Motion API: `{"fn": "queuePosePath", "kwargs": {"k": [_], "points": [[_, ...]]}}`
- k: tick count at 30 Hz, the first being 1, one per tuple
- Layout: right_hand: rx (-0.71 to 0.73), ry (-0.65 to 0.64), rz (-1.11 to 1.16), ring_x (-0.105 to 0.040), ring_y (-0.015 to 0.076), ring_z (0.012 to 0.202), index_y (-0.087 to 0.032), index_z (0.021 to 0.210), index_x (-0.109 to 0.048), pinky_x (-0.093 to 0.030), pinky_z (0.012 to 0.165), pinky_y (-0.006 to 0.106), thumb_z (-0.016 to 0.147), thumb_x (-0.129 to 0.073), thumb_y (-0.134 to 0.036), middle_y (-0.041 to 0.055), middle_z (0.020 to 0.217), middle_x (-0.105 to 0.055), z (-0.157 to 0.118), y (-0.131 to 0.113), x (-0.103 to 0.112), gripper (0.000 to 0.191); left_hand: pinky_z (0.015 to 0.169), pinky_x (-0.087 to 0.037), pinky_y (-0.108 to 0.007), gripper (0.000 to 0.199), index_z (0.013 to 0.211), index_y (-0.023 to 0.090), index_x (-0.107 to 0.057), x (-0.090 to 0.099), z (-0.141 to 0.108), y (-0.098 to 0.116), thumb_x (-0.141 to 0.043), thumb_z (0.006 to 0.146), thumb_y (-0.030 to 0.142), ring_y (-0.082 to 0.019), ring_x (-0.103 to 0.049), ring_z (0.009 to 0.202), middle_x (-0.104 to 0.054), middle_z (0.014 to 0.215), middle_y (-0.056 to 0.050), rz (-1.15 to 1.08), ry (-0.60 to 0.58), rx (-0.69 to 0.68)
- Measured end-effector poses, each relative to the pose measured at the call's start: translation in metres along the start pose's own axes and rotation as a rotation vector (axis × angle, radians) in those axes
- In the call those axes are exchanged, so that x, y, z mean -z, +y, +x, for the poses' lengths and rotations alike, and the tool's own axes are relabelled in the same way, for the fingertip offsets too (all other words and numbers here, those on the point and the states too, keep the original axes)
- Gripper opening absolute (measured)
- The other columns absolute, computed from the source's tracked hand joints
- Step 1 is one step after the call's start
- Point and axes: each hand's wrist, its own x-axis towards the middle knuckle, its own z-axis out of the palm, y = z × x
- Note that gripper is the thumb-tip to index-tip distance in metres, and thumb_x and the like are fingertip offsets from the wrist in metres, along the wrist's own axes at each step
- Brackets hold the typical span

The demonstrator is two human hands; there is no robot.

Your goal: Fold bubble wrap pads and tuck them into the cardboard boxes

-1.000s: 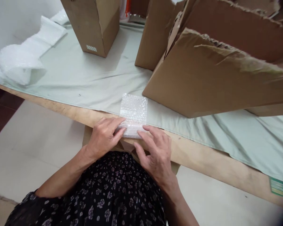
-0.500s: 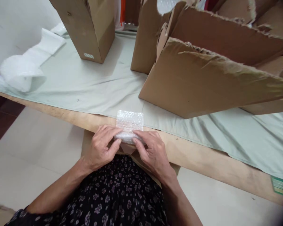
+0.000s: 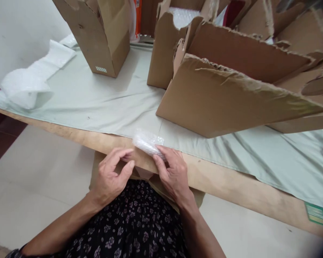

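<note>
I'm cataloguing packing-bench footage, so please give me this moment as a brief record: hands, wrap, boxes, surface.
left hand: open, fingers curled, apart from the wrap
right hand: thumb and fingers on the right end of the bubble-wrap bundle
bubble-wrap bundle: small, clear, over the cloth's near edge
loose wrap: white, far left
tall box: brown cardboard, back left
large box: brown cardboard, torn top edge, right
cloth: pale green, wrinkled

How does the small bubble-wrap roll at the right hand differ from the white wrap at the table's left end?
The small roll is compact, while the white wrap is much larger and loosely curled. The right hand holds one end of the small roll; neither hand touches the white wrap. Both look whitish.
</note>
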Motion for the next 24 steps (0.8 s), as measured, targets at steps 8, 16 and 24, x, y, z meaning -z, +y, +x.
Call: {"fn": "queuePosePath", "kwargs": {"k": [8, 16, 24], "points": [[-0.211, -0.152, 0.393, -0.072, 0.0195, 0.096, -0.023, 0.113, -0.075, -0.058, 0.09, 0.035, 0.102, -0.06, -0.033, 0.0053, 0.106, -0.079, -0.013, -0.017, 0.011, 0.021, 0.093, -0.065, -0.037, 0.04, 0.13, 0.019, -0.066, -0.013, 0.0, 0.002, -0.072, 0.096, 0.039, -0.024, -0.077, 0.105, -0.079, 0.116, -0.01, -0.679, -0.197, 0.449], [-0.381, -0.139, 0.721, -0.066, 0.0272, 0.122, -0.028, 0.146, -0.056, -0.056, 0.101, 0.041, 0.085, -0.076, -0.064, 0.0109, 0.143, -0.064, -0.027, 0.001, 0.021, 0.074, 0.081, -0.058, -0.024, 0.039, 0.109, 0.019, -0.072, -0.025, 0.002, 0.012, -0.088, 0.081, 0.04, -0.015, -0.07, 0.088, -0.077, 0.096, -0.003, -0.924, -0.111, 0.653], [-0.487, 0.007, 0.761, -0.06, 0.0117, 0.063, -0.022, 0.091, -0.072, -0.05, 0.057, 0.02, 0.087, -0.078, -0.05, 0.0006, 0.077, -0.07, -0.018, -0.001, 0.042, 0.029, 0.094, -0.058, -0.03, 0.036, 0.128, 0.026, -0.065, -0.013, 0.032, 0.017, -0.074, 0.094, 0.035, -0.02, -0.07, 0.108, -0.073, 0.119, -0.006, -0.698, -0.329, 0.334]]}}
